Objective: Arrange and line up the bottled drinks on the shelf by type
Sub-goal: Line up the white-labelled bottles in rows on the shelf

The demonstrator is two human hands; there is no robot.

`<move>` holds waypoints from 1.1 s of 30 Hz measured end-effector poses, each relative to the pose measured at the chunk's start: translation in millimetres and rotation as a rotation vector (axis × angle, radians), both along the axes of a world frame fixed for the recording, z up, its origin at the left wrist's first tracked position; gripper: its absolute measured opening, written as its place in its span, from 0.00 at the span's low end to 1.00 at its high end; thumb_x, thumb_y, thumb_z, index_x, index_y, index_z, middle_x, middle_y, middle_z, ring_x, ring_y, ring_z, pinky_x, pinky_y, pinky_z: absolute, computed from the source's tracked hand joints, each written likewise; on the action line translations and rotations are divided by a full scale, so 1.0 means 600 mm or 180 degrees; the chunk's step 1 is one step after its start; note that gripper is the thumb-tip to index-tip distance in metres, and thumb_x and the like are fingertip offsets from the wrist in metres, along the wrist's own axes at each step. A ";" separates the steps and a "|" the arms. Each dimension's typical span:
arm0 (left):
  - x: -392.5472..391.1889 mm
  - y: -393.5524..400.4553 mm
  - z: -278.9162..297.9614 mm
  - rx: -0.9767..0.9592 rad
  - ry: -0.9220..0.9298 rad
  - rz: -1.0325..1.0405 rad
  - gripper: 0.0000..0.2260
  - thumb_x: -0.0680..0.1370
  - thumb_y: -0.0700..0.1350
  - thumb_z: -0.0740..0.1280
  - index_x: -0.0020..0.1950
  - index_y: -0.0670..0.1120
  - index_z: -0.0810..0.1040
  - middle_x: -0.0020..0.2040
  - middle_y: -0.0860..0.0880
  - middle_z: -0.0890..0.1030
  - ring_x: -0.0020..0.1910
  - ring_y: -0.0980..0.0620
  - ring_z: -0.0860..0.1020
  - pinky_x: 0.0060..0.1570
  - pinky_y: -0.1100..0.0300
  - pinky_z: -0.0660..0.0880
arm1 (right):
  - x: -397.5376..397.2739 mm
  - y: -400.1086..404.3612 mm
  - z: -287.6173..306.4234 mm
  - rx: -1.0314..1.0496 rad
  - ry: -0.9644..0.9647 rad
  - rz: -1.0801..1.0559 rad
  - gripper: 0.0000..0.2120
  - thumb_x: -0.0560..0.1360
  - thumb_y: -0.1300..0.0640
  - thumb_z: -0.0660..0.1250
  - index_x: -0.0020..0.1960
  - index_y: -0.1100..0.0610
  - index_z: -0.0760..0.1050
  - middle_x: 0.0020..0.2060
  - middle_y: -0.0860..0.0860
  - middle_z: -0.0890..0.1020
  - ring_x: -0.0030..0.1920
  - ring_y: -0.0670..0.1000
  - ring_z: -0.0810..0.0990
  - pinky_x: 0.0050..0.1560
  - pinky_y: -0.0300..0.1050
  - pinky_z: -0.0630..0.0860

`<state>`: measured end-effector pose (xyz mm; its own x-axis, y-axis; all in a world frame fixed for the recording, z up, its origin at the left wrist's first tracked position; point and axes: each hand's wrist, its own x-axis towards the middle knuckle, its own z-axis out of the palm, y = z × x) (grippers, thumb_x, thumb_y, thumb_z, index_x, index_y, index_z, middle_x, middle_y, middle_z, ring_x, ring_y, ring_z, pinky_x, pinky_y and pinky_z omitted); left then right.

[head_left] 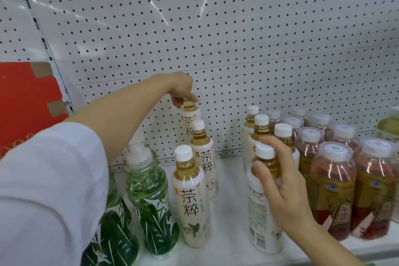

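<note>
On the white shelf (228,181) stand white-labelled tea bottles with white caps. My left hand (182,88) reaches to the back and grips the cap of the rear tea bottle (190,119), near the pegboard. Two more tea bottles (204,157) (191,198) stand in a line in front of it. My right hand (280,181) holds the neck of a front tea bottle (260,207), whose label faces away. Behind that one stands another group of the same tea bottles (262,127).
Green bottles with bamboo print (149,196) stand at the left, partly hidden by my white sleeve. Red-and-gold bottles (332,192) fill the right side in rows. A red cardboard box (23,101) sits far left. The white pegboard (237,39) backs the shelf.
</note>
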<state>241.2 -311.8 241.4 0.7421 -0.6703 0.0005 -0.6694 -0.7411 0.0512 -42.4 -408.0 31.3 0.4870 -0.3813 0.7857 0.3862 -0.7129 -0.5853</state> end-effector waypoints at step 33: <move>-0.199 -0.016 -0.018 0.0134 -0.0739 -0.0399 0.24 0.77 0.62 0.68 0.59 0.42 0.81 0.48 0.46 0.85 0.48 0.48 0.84 0.48 0.56 0.79 | -0.044 0.004 0.018 -0.0602 0.0566 -0.0562 0.38 0.70 0.35 0.66 0.76 0.43 0.57 0.60 0.42 0.73 0.58 0.41 0.71 0.54 0.39 0.71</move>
